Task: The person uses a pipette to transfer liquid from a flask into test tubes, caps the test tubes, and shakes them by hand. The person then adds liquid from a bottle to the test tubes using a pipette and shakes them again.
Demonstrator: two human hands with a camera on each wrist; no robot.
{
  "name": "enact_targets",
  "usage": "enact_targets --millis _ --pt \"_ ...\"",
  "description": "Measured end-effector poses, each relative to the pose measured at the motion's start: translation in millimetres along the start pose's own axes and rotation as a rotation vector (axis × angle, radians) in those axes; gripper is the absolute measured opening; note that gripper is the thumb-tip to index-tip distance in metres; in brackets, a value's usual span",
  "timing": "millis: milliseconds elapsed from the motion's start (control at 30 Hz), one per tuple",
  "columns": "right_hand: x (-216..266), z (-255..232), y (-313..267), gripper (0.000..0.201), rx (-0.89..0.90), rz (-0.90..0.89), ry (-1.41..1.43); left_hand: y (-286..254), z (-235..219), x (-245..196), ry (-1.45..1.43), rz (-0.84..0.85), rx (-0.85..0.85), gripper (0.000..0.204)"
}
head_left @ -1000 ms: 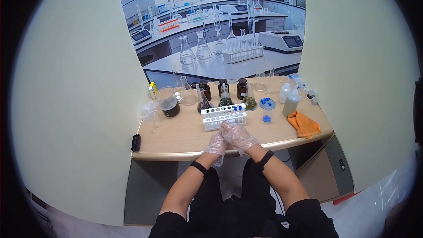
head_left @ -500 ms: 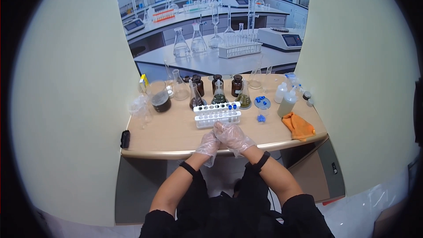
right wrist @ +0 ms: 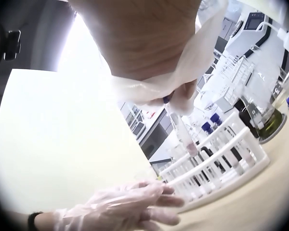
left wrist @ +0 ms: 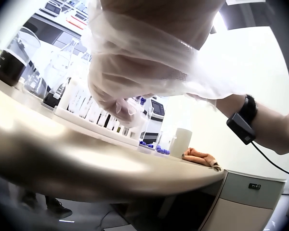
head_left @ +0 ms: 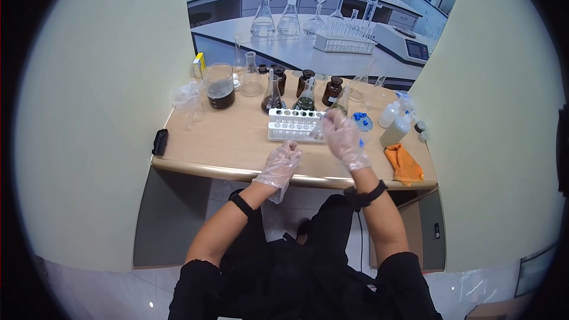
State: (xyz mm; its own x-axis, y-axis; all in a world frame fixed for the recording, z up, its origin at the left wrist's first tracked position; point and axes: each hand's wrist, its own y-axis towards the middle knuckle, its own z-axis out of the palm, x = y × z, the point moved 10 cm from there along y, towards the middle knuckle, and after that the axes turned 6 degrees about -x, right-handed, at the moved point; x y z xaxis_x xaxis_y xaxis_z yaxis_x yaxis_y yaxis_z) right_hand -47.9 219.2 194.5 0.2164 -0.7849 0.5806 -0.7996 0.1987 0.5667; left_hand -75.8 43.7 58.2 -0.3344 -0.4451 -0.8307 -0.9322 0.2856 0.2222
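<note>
Over the right end of the white test tube rack (head_left: 274,132), my gloved right hand (head_left: 342,136) pinches a test tube (right wrist: 185,136) by its blue cap. The tube slants downward and has pinkish contents at its lower end. My gloved left hand (head_left: 280,164) hovers in front of the rack, near the table's front edge, its fingers loosely extended and holding nothing in the right wrist view. Several tubes stand in the rack, two of them with blue caps (right wrist: 215,118). Conical flasks with dark liquid (head_left: 272,102) are behind it; another, with olive liquid (right wrist: 271,126), is partly hidden by my right hand.
Brown bottles (head_left: 333,92) and a clear conical flask (head_left: 251,86) line the back. A beaker of dark liquid (head_left: 221,98) stands left. On the right are a dish with blue caps (head_left: 363,121), plastic bottles (head_left: 396,131) and an orange cloth (head_left: 404,163).
My hands were together in front of the rack and have parted. The right hand has risen to the right with the capped test tube; the left stays near the front edge. The head view has tilted down.
</note>
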Motion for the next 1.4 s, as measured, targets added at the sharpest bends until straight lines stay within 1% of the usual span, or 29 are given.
enact_targets --millis 33,67,133,167,233,267,333,467,533,667,733,767,833,867,933,1067,1133,1167,1233,1333,1367,1400 --pt "0.7 -14.3 9.1 0.023 -0.074 0.027 -0.016 -2.1 -5.4 -3.7 -0.012 0.073 -0.042 0.037" --pt "-3.5 -14.4 16.4 0.023 -0.068 0.029 -0.017 -4.1 -6.1 -2.0 -0.013 0.068 -0.042 0.037" --pt "-1.7 -10.0 27.7 0.017 -0.056 -0.093 -0.052 -6.6 -1.6 -2.2 -0.018 0.073 0.020 0.037" --pt "-7.8 -4.0 31.3 0.017 -0.054 -0.095 -0.052 -7.4 -2.8 -3.3 -0.019 0.072 0.017 0.037" --pt "-5.7 13.8 33.8 0.017 0.005 -0.190 -0.183 -9.5 -0.7 -4.9 -0.032 0.071 0.052 0.034" --pt "-5.1 15.4 32.8 0.017 0.007 -0.193 -0.182 -9.2 -0.8 -2.8 -0.032 0.069 0.049 0.034" --pt "-5.6 25.0 28.4 0.017 0.087 -0.182 -0.171 -10.0 1.2 -4.5 0.018 0.119 0.068 0.031" --pt "-11.3 35.9 28.6 0.017 0.119 -0.171 -0.199 -12.8 -3.4 -2.8 -0.002 0.115 0.063 0.030" --pt "-2.9 39.5 28.2 0.017 0.074 -0.328 -0.295 -13.5 -5.9 -2.8 -0.022 0.098 0.060 0.029" --pt "-5.4 45.6 31.3 0.017 0.093 -0.311 -0.316 -15.4 -7.8 -4.3 -0.070 0.068 0.089 0.028" --pt "-10.9 43.6 32.2 0.020 0.080 -0.234 -0.306 -15.1 -10.5 -10.1 -0.039 0.158 0.048 0.027" --pt "-11.8 45.4 31.8 0.020 0.081 -0.236 -0.306 -15.7 -12.1 -11.8 -0.039 0.157 0.045 0.027" --pt "-5.7 44.2 29.8 0.023 0.021 -0.295 -0.318 -18.4 -12.0 -11.3 -0.056 0.106 0.077 0.026" --pt "-4.3 44.2 30.1 0.023 0.020 -0.297 -0.318 -18.4 -11.3 -9.5 -0.055 0.107 0.076 0.026" --pt "6.0 43.3 27.1 0.023 0.010 -0.381 -0.263 -19.5 -13.6 -12.9 -0.038 0.177 0.029 0.026" --pt "2.3 53.2 27.4 0.018 0.042 -0.407 -0.257 -21.4 -15.2 -17.7 0.003 0.196 0.038 0.026" --pt "-10.0 65.6 32.3 0.013 0.145 -0.292 -0.319 -21.3 -12.4 -15.8 0.005 0.119 0.099 0.029" --pt "-10.2 65.1 33.1 0.013 0.142 -0.292 -0.319 -21.6 -13.6 -18.0 0.006 0.122 0.099 0.029" --pt "-8.5 65.8 33.6 0.008 0.157 -0.304 -0.290 -23.1 -13.2 -17.9 0.000 0.074 0.129 0.027" --pt "-3.7 62.7 37.3 0.008 0.130 -0.283 -0.321 -24.1 -18.1 -23.7 -0.029 0.057 0.131 0.025" --pt "0.2 58.4 36.7 0.008 0.130 -0.283 -0.321 -22.8 -15.1 -19.6 -0.029 0.058 0.131 0.025" --pt "8.0 48.0 34.4 0.008 0.085 -0.316 -0.274 -19.4 -15.9 -15.5 -0.046 0.106 0.058 0.024"
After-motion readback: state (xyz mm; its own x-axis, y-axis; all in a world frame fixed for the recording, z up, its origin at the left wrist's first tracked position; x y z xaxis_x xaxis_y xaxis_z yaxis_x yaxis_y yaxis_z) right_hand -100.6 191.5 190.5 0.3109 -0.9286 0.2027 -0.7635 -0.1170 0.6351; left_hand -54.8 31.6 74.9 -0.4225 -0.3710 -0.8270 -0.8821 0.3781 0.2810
